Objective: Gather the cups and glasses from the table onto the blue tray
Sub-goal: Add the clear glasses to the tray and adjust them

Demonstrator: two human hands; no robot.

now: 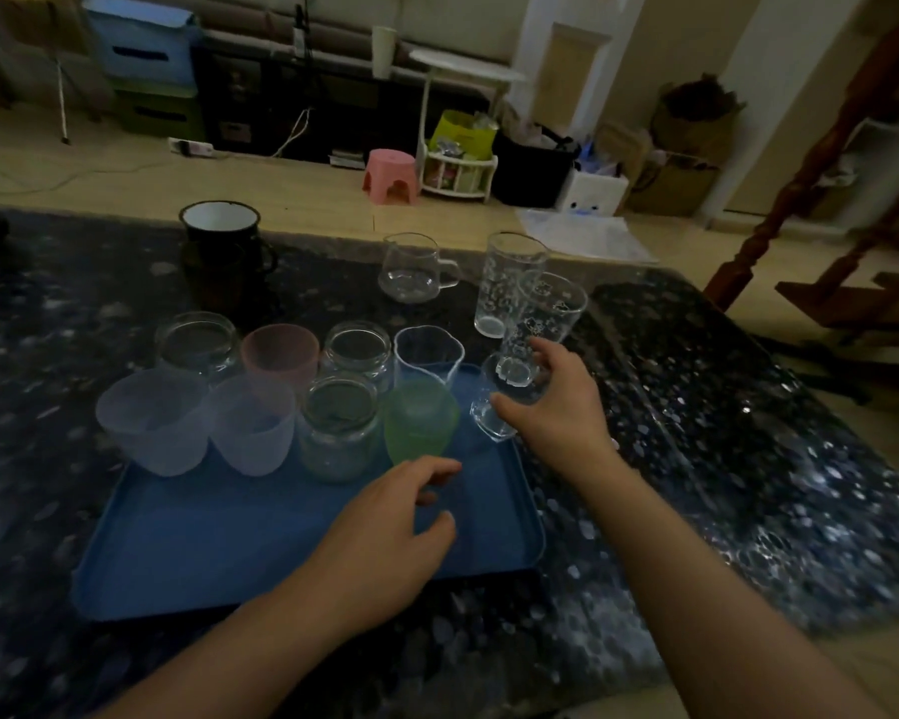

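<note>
The blue tray (229, 542) lies on the dark speckled table (748, 459). Along its far side stand several cups: two frosted ones (151, 422), a pink one (280, 355), clear jars (339, 428), a green cup (420, 420) and a clear wavy-rimmed cup (429, 355). My right hand (556, 407) is shut on a tall printed glass (546, 319), tilted above the tray's far right corner. A small clear glass (486, 415) sits right beneath that hand's fingers. My left hand (385, 537) hovers over the tray just in front of the green cup, fingers apart, holding nothing.
Off the tray on the table stand a second tall printed glass (509, 272), a clear handled glass jug (413, 269), a black enamel mug (220, 225) and a dark glass mug (219, 282) in front of it. A wooden chair (826, 199) stands at the table's right.
</note>
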